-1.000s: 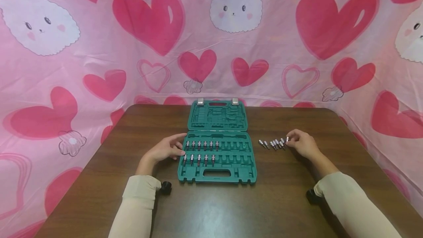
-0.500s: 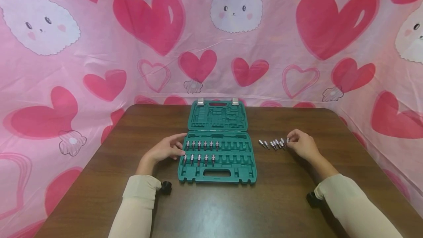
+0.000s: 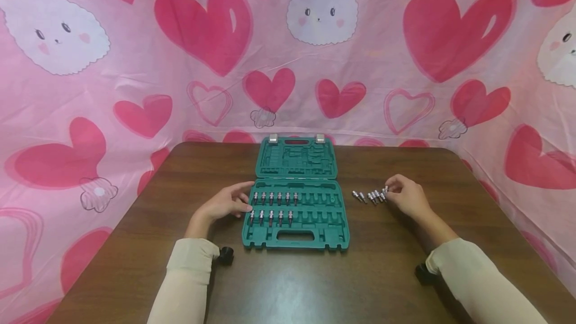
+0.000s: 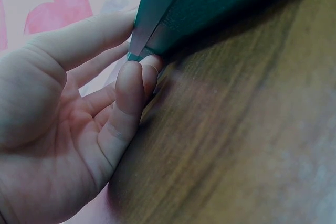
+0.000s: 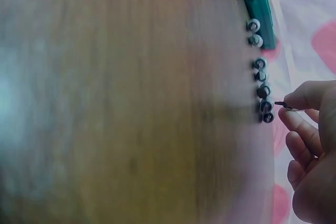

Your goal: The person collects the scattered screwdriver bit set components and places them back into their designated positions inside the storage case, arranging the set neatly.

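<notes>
A green tool case (image 3: 310,229) lies open on the table, its two rows partly filled with metal bit sockets (image 3: 271,197). At the case's left side is my left hand (image 3: 223,203), its fingers touching the side wall (image 4: 163,9) without gripping it. My right hand (image 3: 408,197) pinches one bit socket (image 3: 386,190) between thumb and forefinger. Only its dark tip (image 5: 280,103) shows clearly in the right wrist view; the fingers hide much of the rest. Right beside that hand, several loose bit sockets (image 3: 373,196) lie in a line on the table.
The case's lid (image 3: 275,161) is folded back towards the far table edge, with two pale latches (image 3: 273,138) on it. Brown wood-grain table (image 3: 288,289) surrounds the case. A pink cloth with hearts and rabbits (image 3: 279,54) hangs behind.
My right hand has shifted slightly left with the pinched bit socket, over the end of the loose line. My left hand and the case have stayed in place.
</notes>
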`<state>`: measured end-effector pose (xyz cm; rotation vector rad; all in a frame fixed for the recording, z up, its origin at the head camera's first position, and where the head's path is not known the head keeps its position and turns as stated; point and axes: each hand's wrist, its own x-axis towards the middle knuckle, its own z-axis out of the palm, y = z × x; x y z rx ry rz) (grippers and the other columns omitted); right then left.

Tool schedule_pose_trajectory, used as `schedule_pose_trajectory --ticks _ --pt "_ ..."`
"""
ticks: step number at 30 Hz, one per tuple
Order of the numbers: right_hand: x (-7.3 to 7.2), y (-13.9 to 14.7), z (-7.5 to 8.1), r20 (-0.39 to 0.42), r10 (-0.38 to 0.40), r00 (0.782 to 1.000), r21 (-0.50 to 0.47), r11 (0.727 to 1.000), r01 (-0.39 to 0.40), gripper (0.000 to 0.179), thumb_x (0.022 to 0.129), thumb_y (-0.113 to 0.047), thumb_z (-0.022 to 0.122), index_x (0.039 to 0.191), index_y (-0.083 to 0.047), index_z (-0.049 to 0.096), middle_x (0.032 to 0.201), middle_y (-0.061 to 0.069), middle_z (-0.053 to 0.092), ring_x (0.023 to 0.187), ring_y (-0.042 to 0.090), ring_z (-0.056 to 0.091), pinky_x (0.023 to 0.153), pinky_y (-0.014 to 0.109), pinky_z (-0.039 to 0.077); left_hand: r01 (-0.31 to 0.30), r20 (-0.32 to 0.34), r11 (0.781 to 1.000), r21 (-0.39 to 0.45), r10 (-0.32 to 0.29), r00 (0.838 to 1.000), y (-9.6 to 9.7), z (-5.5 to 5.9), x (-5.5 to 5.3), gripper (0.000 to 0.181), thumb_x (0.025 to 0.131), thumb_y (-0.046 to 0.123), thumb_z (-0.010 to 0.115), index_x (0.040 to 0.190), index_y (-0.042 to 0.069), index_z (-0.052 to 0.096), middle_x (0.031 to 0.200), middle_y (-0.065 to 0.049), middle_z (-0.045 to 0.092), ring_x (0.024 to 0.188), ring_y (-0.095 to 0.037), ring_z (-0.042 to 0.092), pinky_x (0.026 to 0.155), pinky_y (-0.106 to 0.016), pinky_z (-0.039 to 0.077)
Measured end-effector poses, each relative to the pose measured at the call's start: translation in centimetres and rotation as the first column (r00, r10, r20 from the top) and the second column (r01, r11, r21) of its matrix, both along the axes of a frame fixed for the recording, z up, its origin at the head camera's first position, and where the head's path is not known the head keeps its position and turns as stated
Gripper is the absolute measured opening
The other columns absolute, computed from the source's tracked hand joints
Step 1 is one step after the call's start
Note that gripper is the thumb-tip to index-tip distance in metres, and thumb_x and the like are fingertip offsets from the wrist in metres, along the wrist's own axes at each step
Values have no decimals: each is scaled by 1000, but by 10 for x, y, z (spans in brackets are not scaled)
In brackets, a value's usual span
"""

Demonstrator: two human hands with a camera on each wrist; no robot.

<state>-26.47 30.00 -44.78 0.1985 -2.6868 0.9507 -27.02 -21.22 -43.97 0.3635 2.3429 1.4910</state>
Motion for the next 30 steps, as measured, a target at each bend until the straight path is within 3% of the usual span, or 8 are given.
schedule_pose_trajectory --ticks 9,30 --pt "4 -13 5 -8 24 1000 -19 1000 -24 19 78 -1 74 93 -4 64 81 7 68 75 22 61 67 38 44 -5 0 1000 -6 5 1000 0 1 1 72 86 13 75 149 18 41 99 -13 63 83 -28 62 71 -38 55" --pt "16 -54 15 56 116 992 -51 992 -113 17 82 -4 74 97 -6 65 83 3 65 78 23 57 68 37 45 3 -8 1000 -2 -3 1000 -1 -2 -1 72 86 14 75 149 18 41 99 -13 63 84 -28 63 71 -38 55"
